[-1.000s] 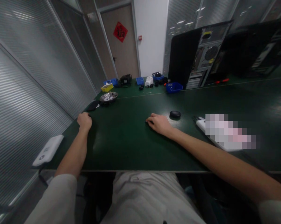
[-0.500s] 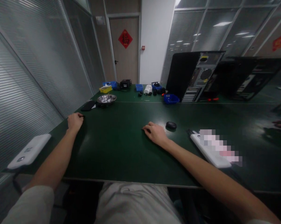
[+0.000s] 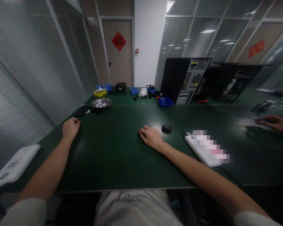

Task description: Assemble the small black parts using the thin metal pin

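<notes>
My left hand [image 3: 71, 128] rests on the green tabletop at the left, its fingers curled in a pinch. Anything between those fingertips is too small to make out. Nearest to it are a flat black object [image 3: 82, 110] and a shiny metal bowl [image 3: 101, 103] with small items inside. My right hand [image 3: 151, 137] lies on the table near the middle, thumb and fingers closed together; what they may hold cannot be made out. Just right of it sits a small black oval object [image 3: 166, 128], apart from the hand.
White slab-like devices with cables lie at left [image 3: 15, 164] and right [image 3: 202, 150], the right one partly pixelated. A co-worker's hand [image 3: 276, 124] is at the right edge. Computer cases [image 3: 175, 80], a blue bin [image 3: 165, 101] and a yellow tray [image 3: 100, 93] stand farther back.
The view has turned slightly right, so things appear shifted left. More of the co-worker's hand shows. My two hands stay about where they were on the table.
</notes>
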A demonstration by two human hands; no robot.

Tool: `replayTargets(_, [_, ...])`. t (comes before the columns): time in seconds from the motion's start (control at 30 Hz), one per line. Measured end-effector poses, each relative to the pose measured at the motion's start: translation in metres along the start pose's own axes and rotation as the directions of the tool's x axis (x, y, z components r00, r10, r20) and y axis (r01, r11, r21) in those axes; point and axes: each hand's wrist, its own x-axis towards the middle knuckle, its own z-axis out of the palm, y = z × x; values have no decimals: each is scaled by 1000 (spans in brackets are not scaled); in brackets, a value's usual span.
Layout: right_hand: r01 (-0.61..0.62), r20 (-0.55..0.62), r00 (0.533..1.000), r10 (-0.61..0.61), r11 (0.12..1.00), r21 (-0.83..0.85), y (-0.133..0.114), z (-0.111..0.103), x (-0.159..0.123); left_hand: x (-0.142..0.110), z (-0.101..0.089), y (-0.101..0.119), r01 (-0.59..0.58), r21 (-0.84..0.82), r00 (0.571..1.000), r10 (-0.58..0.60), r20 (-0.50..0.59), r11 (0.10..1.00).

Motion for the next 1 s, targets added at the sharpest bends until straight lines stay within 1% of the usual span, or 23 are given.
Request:
replayTargets(0.13, [5, 8, 1000, -6, 1000, 7, -1, -3, 0, 2, -2, 1, 20, -60, 1000, -20, 2, 998])
replayTargets(0.27, [11, -1, 1000, -11, 1000, 16, 0, -2, 1, 4, -4, -1, 52, -82, 998, -51, 21, 995])
replayTargets(0.37, [8, -3, 1000, -8, 1000, 20, 0, -1, 0, 3, -8, 5, 62, -115, 997, -57, 44, 991])
replayTargets(0.43, [7, 5, 1000, -7, 1000, 22, 0, -1, 0, -2, -11, 18, 8, -149, 996, 4, 84, 989])
replayTargets(0.47, [12, 10, 1000, -12, 1000, 24, 0, -2, -1, -9, -13, 29, -48, -181, 991, 69, 114, 982])
replayTargets(0.5, [20, 13, 1000, -20, 999, 27, 0, -3, -1, -18, -15, 43, -117, -226, 977, 154, 151, 967])
replayTargets(0.53, [30, 11, 999, -30, 999, 31, 0, -3, -2, -32, -17, 60, -195, -286, 947, 256, 193, 938])
replayTargets(0.57, [43, 5, 999, -43, 998, 39, 0, -3, -3, -48, -18, 79, -278, -369, 902, 373, 218, 887])
replayTargets(0.63, [65, -18, 998, -64, 996, 66, 2, -2, -5, -89, -21, 122, -370, -541, 780, 569, 260, 755])
replayTargets(0.7, [82, -53, 996, -76, 990, 112, 3, 0, -6, -133, -24, 165, -424, -681, 637, 731, 244, 597])
replayTargets(0.77, [90, -111, 991, -72, 982, 165, 6, 4, -8, -169, -27, 199, -450, -777, 504, 844, 185, 439])
replayTargets(0.8, [90, -147, 987, -62, 978, 190, 7, 6, -8, -182, -29, 212, -449, -803, 464, 870, 166, 393])
replayTargets(0.83, [91, -182, 982, -52, 973, 212, 8, 8, -8, -192, -30, 220, -443, -815, 442, 882, 163, 373])
replayTargets(0.87, [95, -210, 977, -46, 969, 228, 8, 10, -8, -198, -32, 226, -436, -821, 435, 885, 166, 368])
replayTargets(0.93, [113, -238, 970, -54, 963, 243, 9, 13, -8, -202, -36, 228, -420, -819, 455, 871, 184, 392])
replayTargets(1.0, [135, -232, 970, -79, 961, 241, 8, 15, -9, -200, -39, 225, -407, -819, 477, 859, 189, 406])
